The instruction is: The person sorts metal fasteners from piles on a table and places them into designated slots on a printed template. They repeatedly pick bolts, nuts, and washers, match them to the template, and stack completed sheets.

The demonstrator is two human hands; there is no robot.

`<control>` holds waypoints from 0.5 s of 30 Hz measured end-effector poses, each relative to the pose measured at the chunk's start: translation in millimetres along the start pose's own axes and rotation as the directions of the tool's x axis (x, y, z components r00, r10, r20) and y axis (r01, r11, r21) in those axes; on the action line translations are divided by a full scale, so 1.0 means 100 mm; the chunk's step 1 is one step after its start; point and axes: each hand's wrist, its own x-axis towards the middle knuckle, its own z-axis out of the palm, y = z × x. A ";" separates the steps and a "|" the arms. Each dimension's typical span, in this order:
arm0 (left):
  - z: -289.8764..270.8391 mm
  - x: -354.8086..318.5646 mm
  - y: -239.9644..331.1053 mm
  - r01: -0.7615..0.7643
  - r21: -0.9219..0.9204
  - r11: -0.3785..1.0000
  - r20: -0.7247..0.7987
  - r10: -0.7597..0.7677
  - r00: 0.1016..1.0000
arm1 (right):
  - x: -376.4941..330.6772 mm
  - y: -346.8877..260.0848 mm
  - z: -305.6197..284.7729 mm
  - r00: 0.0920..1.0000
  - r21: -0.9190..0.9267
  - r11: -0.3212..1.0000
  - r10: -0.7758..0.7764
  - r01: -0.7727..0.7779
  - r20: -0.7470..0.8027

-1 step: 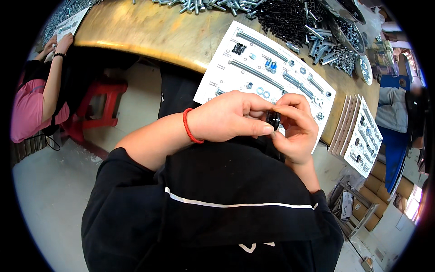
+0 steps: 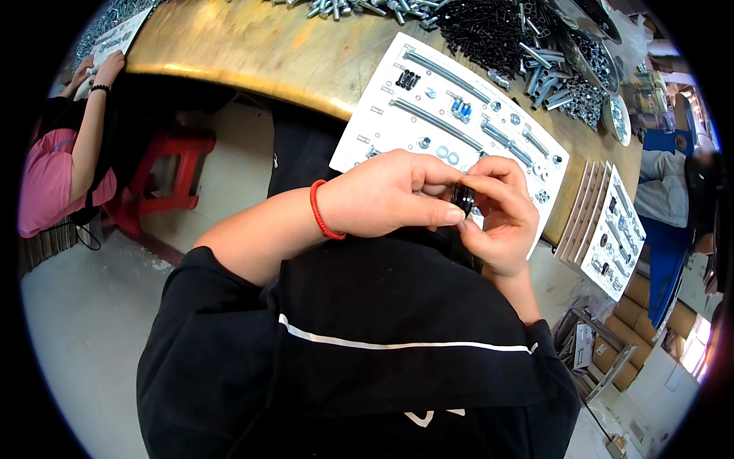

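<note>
Between the fingertips of both hands is a small stack of black, shiny round parts (image 2: 462, 198), held on edge. My left hand (image 2: 405, 191), with a red cord at the wrist, pinches it with thumb and forefinger. On the other side, the curled fingers and thumb of my right hand (image 2: 498, 216) close on the same parts. Under and beyond my hands, a white board (image 2: 363, 115) lies on the table, its near part covered by them. Long bolts, a cluster of short black screws (image 2: 407, 79), blue-marked pieces (image 2: 461, 109), washers (image 2: 448, 155) and nuts sit on it.
Piles of silver bolts (image 2: 355, 8), black screws (image 2: 489, 34) and metal tubes (image 2: 547, 84) cover the table's (image 2: 252, 46) far side. Similar filled boards (image 2: 612, 237) stand stacked at the right. At left, a person in pink (image 2: 57, 180) handles another board near a red stool (image 2: 172, 172).
</note>
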 end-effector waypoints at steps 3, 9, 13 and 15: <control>-0.05 -0.03 0.01 -0.006 0.085 0.996 -0.026 0.008 1.000 | 0.03 0.02 0.01 0.999 -0.136 0.990 -0.032 0.036 0.030; -0.10 -0.12 0.07 0.031 -0.082 0.996 -0.075 -0.037 0.997 | 0.03 0.07 0.06 0.999 -0.035 0.999 0.035 -0.036 -0.021; -0.39 -0.28 0.07 0.034 0.038 0.999 -0.352 -0.018 0.936 | 0.09 0.22 0.06 0.996 -0.712 0.702 0.067 -0.008 0.056; -0.47 -0.34 0.08 -0.002 0.052 0.999 -0.388 0.022 0.921 | 0.03 0.32 0.15 0.990 -0.826 0.563 0.115 -0.001 0.077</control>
